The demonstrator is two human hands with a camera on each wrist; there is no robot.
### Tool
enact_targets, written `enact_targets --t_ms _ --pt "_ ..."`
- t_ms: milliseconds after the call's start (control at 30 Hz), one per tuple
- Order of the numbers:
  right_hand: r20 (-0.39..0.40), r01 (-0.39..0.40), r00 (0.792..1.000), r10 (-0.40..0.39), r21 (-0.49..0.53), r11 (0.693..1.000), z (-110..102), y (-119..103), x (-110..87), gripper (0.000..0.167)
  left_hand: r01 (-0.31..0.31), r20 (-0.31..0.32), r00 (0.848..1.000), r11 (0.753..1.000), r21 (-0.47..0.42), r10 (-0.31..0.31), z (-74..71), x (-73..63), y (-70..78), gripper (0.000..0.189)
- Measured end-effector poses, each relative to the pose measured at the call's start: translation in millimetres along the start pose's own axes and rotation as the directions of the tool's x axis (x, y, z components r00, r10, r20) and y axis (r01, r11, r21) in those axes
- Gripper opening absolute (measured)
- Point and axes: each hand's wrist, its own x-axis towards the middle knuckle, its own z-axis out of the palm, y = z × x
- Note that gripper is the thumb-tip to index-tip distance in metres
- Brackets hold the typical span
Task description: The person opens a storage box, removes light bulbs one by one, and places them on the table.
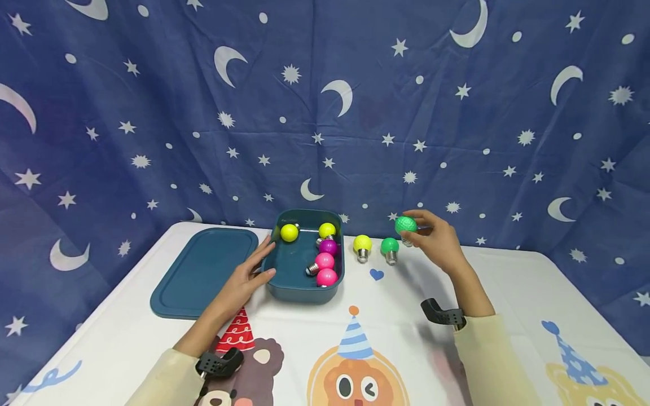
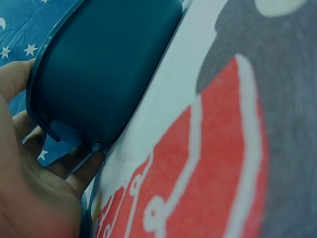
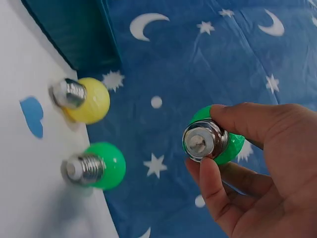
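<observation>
My right hand [image 1: 438, 241] pinches a green light bulb [image 1: 405, 225] above the table's back part; in the right wrist view its silver screw base [image 3: 200, 141] faces the camera. Below it, a smooth green bulb [image 1: 389, 246] and a yellow bulb [image 1: 363, 243] stand on their bases. My left hand [image 1: 247, 277] rests against the left side of a dark teal box [image 1: 299, 294], its thumb near the front corner and its fingers fairly straight along the wall. Inside the box lie yellow bulbs [image 1: 289, 233], a purple bulb [image 1: 328, 247] and pink bulbs [image 1: 326, 277].
A flat teal lid [image 1: 203, 270] lies left of the box, partly behind my left forearm. The white tablecloth [image 1: 284, 332] has printed party-hat animals. A blue curtain [image 1: 355, 113] with moons and stars hangs right behind the table's back edge.
</observation>
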Motion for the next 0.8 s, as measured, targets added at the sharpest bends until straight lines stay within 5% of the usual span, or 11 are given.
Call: enact_targets --t_ms 333,800 --pt "-0.032 -0.084 0.996 0.084 0.0 0.996 -7 31 -0.3 0.05 0.012 -0.001 1.0 1.0 0.011 -0.012 -0.5 -0.6 0.4 0.058" --pt "-0.011 -0.161 0.987 0.161 -0.001 0.987 10 66 -0.7 0.05 0.005 0.002 1.0 1.0 0.0 -0.005 -0.7 0.0 0.5 0.059"
